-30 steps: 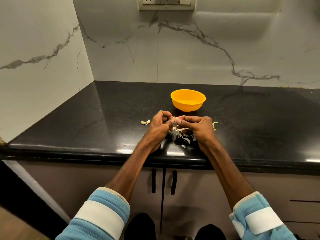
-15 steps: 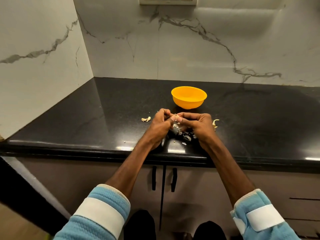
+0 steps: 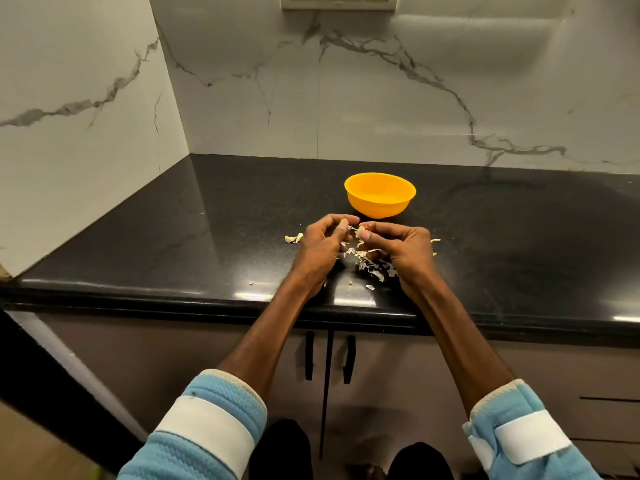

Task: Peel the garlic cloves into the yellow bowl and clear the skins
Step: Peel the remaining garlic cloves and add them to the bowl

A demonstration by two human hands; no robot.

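R hand [image 3: 405,251]: grip pinches garlic clove [image 3: 361,231] at fingertips, just in front of yellow bowl [image 3: 380,202], above tabletop [image 3: 207,237]. L hand [image 3: 320,247]: fingers curled, close beside clove; cannot tell if grip holds skin. Skins [image 3: 372,266] heaped on tabletop btwn/under hands. One scrap [image 3: 293,238] just left of L hand.

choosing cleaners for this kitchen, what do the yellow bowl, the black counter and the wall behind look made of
Yellow bowl: probably plastic; even colour, thin rim, dull sheen.
Countertop: polished stone, likely granite; fine speckle, mirror-like reflections.
Wall: glossy marble or marble-look tile; grey veins, faint vertical joint.
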